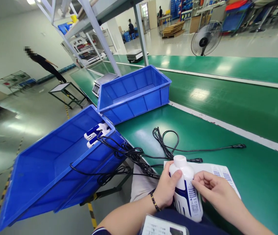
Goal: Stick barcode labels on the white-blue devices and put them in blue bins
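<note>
My left hand is wrapped round the upper body of a white and dark-blue bottle-shaped device, its round white neck pointing up. A barcode label runs down the side facing me. At the upper edge of this label, my right hand has thumb and forefinger pressed together, the other fingers curled; what is between them, if anything, is too small to make out. Under and behind the device lies a white label sheet with printed barcodes, partly hidden by my right hand. Coiled black cables lie just beyond.
A tilted blue bin at left holds white-and-blue devices, with black cables hanging over its rim. Another blue bin stands on the green bench, beside a scale. A metal shelf post rises behind.
</note>
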Demonstrator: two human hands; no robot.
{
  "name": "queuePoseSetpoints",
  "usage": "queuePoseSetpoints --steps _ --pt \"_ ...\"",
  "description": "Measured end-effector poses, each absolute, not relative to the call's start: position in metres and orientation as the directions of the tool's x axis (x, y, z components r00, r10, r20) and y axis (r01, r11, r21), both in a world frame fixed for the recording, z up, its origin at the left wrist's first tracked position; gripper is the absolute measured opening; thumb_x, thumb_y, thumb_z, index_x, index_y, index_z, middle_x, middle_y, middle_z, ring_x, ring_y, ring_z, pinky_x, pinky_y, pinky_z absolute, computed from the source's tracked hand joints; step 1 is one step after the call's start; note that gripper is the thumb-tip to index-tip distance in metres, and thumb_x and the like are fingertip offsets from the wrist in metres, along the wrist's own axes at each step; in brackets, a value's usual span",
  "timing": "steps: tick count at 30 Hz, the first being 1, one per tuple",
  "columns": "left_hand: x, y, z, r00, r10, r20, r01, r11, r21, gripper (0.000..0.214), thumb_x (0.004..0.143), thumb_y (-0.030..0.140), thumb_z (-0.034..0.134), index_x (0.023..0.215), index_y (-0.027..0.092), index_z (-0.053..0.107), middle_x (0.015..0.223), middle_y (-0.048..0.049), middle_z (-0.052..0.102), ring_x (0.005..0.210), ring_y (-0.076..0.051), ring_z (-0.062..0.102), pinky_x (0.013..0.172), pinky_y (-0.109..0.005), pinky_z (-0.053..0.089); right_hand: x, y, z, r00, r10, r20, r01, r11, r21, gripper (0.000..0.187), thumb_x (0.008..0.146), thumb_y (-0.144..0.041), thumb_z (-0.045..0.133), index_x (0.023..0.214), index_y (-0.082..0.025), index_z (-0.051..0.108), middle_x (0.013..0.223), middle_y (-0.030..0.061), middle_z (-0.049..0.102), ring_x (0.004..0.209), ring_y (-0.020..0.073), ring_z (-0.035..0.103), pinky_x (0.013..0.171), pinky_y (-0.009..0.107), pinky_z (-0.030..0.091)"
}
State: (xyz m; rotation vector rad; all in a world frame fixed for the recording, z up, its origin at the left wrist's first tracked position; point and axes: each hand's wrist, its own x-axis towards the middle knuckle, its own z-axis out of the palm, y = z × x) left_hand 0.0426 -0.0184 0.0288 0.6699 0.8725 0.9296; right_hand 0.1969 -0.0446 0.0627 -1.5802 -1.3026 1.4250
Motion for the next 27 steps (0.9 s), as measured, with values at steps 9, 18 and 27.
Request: queuePoseSetpoints --steps 9,18,27 --pt "0.045 -0.015 0.028 0.332 0.860 -0.386 -0.418 0.502 0.757 0.063 0.062 0.052 0.074 0.103 0.012 0.047 0.080 -0.0007 0.056 0.071 -0.011 0.051 0.068 -0.024 0.039 0.203 -0.048 0.056 -0.245 0.933 0.263 0.486 0.353 -0.799 0.015 0.089 -0.023 0.045 0.074 -0.022 0.045 0.065 -0.0027 0.048 0.056 0.0111 0.046 0.053 0.022 0.040" --pt "0.046 -0.014 0.025 0.302 0.866 -0.399 -0.377 0.493 0.784 0.057 0.066 0.051 0.071 0.104 0.014 0.049 0.084 -0.0015 0.058 0.074 -0.013 0.052 0.071 -0.025 0.041 0.198 -0.050 0.061 -0.130 0.939 0.318 0.663 0.321 -0.676 0.002 0.086 -0.024 0.053 0.087 -0.024 0.053 0.071 -0.0028 0.060 0.059 0.0113 0.058 0.053 0.020 0.046" --pt "0.033 -0.002 0.014 0.344 0.850 -0.400 -0.390 0.517 0.762 0.046 0.073 0.045 0.067 0.110 0.019 0.058 0.108 -0.0047 0.064 0.110 -0.024 0.053 0.094 -0.031 0.041 0.183 -0.045 0.070 -0.282 0.815 0.506 0.607 0.560 -0.563 0.019 0.087 -0.013 0.037 0.075 -0.019 0.050 0.067 0.0025 0.054 0.061 0.0131 0.049 0.054 0.023 0.039"
